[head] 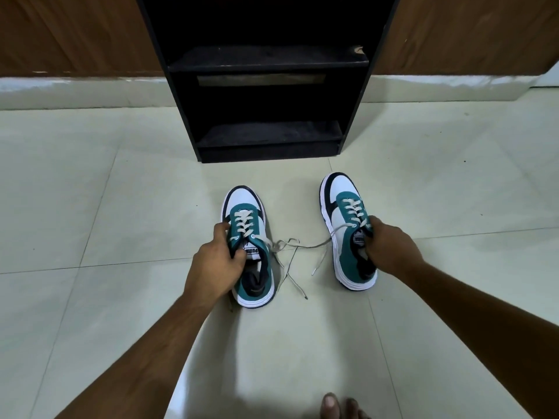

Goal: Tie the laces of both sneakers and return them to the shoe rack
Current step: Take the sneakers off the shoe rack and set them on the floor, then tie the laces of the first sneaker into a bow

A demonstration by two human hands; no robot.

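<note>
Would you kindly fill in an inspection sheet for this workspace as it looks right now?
Surface: pale tiled floor, glossy, with a few small dark specks.
Job's things: left sneaker and right sneaker stand on the floor, toes toward the shoe rack; their laces are untied and trail loose between them. Both visible rack shelves hold no shoes.
Clutter: nothing seen.
Grippers: left hand grips the left sneaker at its collar; right hand grips the right sneaker's collar.
Cables: nothing seen.
Surroundings: wooden panelling behind the rack above a pale skirting; bare toes at the bottom edge.
</note>
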